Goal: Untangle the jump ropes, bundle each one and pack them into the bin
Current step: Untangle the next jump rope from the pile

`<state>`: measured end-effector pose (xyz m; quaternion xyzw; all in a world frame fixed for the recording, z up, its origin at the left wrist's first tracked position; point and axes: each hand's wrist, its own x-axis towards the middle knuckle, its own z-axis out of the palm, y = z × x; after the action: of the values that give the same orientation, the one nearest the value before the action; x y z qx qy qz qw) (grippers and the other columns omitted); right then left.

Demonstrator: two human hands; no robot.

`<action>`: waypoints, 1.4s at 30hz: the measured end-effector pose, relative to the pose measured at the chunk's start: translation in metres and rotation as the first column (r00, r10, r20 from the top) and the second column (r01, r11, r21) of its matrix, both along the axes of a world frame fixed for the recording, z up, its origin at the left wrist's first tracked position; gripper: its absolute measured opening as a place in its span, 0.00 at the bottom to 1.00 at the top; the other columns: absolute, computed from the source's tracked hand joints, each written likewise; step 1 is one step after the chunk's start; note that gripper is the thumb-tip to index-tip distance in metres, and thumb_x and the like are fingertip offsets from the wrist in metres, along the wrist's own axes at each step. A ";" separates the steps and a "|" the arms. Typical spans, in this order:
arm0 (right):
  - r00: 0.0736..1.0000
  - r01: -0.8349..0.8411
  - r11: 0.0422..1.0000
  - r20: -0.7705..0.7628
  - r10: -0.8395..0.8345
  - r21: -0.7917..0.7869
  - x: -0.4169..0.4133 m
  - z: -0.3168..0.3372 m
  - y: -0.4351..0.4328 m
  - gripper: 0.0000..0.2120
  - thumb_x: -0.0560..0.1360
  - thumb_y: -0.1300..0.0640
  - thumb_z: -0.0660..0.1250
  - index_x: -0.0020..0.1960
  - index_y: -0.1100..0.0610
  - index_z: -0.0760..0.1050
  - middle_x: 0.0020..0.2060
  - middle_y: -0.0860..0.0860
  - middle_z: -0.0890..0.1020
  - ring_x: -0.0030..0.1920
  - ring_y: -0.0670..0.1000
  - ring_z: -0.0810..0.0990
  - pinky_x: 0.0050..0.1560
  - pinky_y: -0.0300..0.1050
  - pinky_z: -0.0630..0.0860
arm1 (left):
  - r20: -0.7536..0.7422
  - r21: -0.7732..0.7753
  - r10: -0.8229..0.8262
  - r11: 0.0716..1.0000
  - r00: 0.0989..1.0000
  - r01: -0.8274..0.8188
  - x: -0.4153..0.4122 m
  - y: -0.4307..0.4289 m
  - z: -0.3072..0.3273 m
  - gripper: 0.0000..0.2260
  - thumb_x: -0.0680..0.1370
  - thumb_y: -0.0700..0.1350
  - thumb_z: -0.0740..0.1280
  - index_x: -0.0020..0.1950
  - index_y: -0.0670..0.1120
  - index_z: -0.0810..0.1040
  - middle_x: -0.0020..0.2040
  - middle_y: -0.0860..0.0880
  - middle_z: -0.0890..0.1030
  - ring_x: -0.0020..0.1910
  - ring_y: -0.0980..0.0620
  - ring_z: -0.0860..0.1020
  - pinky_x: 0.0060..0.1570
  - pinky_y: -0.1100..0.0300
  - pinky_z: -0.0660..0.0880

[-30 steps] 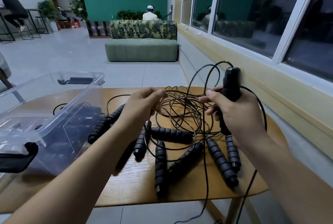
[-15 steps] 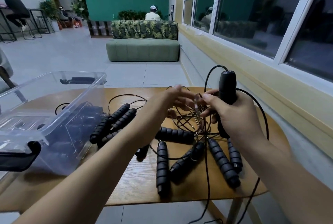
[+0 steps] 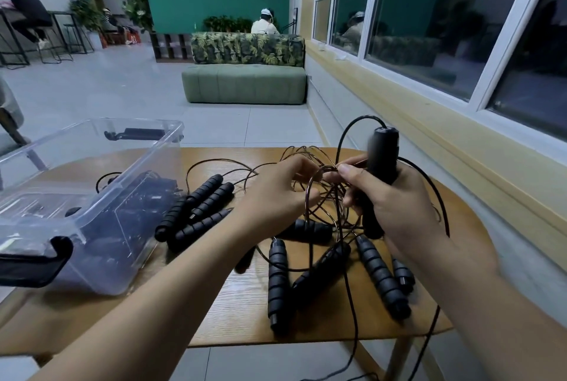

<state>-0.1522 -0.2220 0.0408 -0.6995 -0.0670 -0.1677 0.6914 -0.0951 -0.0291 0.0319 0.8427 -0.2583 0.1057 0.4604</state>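
Jump ropes [image 3: 278, 282] with black ribbed foam handles and thin dark cords lie tangled on the oval wooden table [image 3: 245, 322], beside a clear plastic bin [image 3: 92, 162]. Right hand [image 3: 399, 205] grips a smooth black handle [image 3: 382, 153] upright; left hand [image 3: 276, 196] pinches a cord loop [image 3: 307, 196].

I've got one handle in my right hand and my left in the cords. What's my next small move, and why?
Probably trace the cord from the handle in your right hand with your left hand and ease one loop free of the tangle. That handle is lifted off the table, but its cord drops into loops lying among the other handles, so nothing can be bundled yet.
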 end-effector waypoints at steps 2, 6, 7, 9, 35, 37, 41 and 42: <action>1.000 -0.005 0.998 -0.026 0.007 0.057 0.002 0.001 0.000 0.07 0.82 0.59 0.73 0.54 0.63 0.81 0.47 0.60 0.89 0.35 0.57 0.79 0.36 0.48 0.73 | -0.106 -0.023 0.021 0.999 0.994 -0.023 0.000 -0.005 -0.004 0.10 0.80 0.40 0.71 0.60 0.50 0.78 0.53 0.54 0.86 0.53 0.59 0.83 0.51 0.65 0.76; 1.000 0.001 0.998 -0.014 0.000 0.059 0.000 0.004 0.002 0.06 0.81 0.59 0.73 0.52 0.62 0.83 0.44 0.61 0.89 0.34 0.56 0.79 0.34 0.46 0.73 | -0.434 -0.468 -0.237 0.884 0.869 0.007 0.002 -0.018 -0.006 0.13 0.84 0.37 0.61 0.65 0.47 0.78 0.52 0.48 0.88 0.52 0.50 0.87 0.58 0.50 0.77; 1.000 -0.003 0.998 -0.008 0.003 0.065 0.000 0.005 0.001 0.05 0.81 0.59 0.73 0.52 0.62 0.83 0.44 0.61 0.89 0.34 0.56 0.79 0.34 0.46 0.73 | -0.410 -0.456 -0.229 0.890 0.883 0.019 0.004 -0.020 -0.008 0.14 0.83 0.36 0.63 0.66 0.48 0.78 0.54 0.49 0.88 0.54 0.51 0.86 0.60 0.50 0.78; 1.000 -0.005 0.997 0.014 0.004 0.076 -0.003 0.010 -0.001 0.05 0.81 0.59 0.73 0.50 0.61 0.83 0.45 0.62 0.88 0.34 0.57 0.78 0.35 0.48 0.73 | -0.274 -0.324 -0.101 0.946 0.956 0.007 0.010 -0.022 -0.016 0.18 0.80 0.36 0.70 0.67 0.51 0.76 0.55 0.52 0.87 0.55 0.55 0.85 0.60 0.52 0.82; 0.987 0.124 0.987 0.091 -0.133 0.102 -0.009 0.033 -0.031 0.05 0.82 0.59 0.72 0.50 0.61 0.80 0.43 0.62 0.88 0.31 0.54 0.77 0.32 0.44 0.74 | -0.070 -0.057 -0.194 0.980 0.978 0.191 0.027 -0.050 -0.006 0.09 0.86 0.47 0.66 0.65 0.56 0.79 0.40 0.51 0.88 0.39 0.58 0.86 0.38 0.71 0.75; 0.986 0.122 0.989 0.100 -0.131 0.087 -0.008 0.030 -0.030 0.07 0.81 0.59 0.73 0.50 0.64 0.81 0.44 0.63 0.88 0.31 0.55 0.77 0.34 0.47 0.73 | 0.005 -0.009 -0.190 0.982 0.982 0.190 0.032 -0.051 -0.010 0.05 0.83 0.48 0.71 0.59 0.55 0.83 0.43 0.53 0.87 0.41 0.58 0.86 0.42 0.63 0.81; 0.983 0.137 0.985 0.104 -0.148 0.102 -0.011 0.031 -0.032 0.07 0.82 0.60 0.72 0.51 0.64 0.81 0.43 0.62 0.88 0.31 0.54 0.77 0.32 0.47 0.72 | 0.187 0.086 0.039 0.995 0.982 -0.056 0.048 -0.052 -0.019 0.07 0.82 0.52 0.72 0.49 0.51 0.85 0.42 0.56 0.84 0.39 0.61 0.79 0.40 0.59 0.73; 0.983 0.143 0.983 0.101 -0.154 0.112 -0.013 0.033 -0.033 0.06 0.82 0.60 0.72 0.51 0.64 0.80 0.43 0.61 0.88 0.31 0.53 0.77 0.31 0.45 0.72 | 0.203 0.102 0.093 0.988 0.975 -0.115 0.052 -0.049 -0.020 0.08 0.83 0.53 0.71 0.49 0.50 0.85 0.42 0.56 0.83 0.39 0.60 0.77 0.39 0.58 0.71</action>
<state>-0.1648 -0.2555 0.0735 -0.6552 -0.0433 -0.2602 0.7079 -0.0435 -0.0786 0.0116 0.8650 -0.2638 0.1981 0.3779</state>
